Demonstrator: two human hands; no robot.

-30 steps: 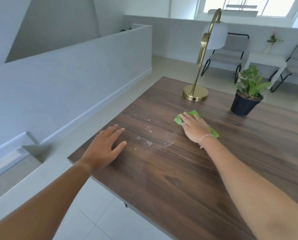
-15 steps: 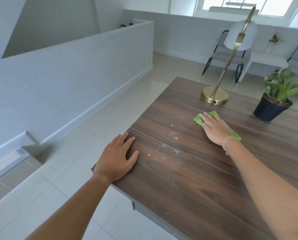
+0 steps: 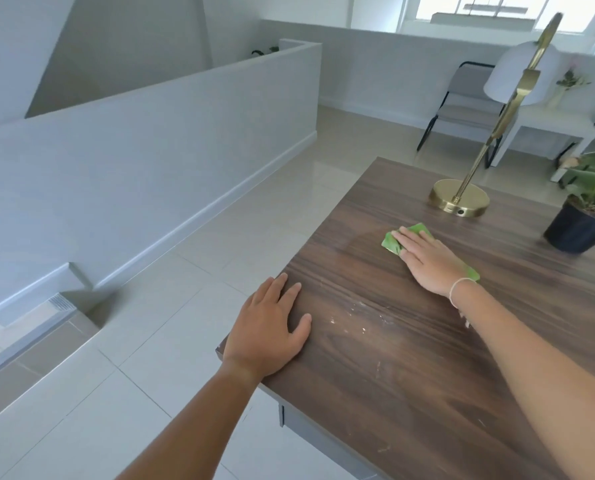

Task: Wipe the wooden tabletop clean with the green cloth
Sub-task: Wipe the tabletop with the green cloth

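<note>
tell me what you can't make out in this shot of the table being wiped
Head view, the only view:
- Green cloth: mostly hidden under the right hand, so its size and how dirty it is are unknown.
- Plant pot: cut off by the right edge and blurred.
- Lamp: its top is cut off by the upper edge.
- Table: its right side and near end run out of frame.
- Pale specks beside the left hand: too small to identify.

Beyond the cloth (image 3: pixel 394 241), the lamp base (image 3: pixel 458 197) and plant pot (image 3: pixel 575 231) blocked the tabletop's (image 3: pixel 410 375) far side; the near wood lay open.
</note>
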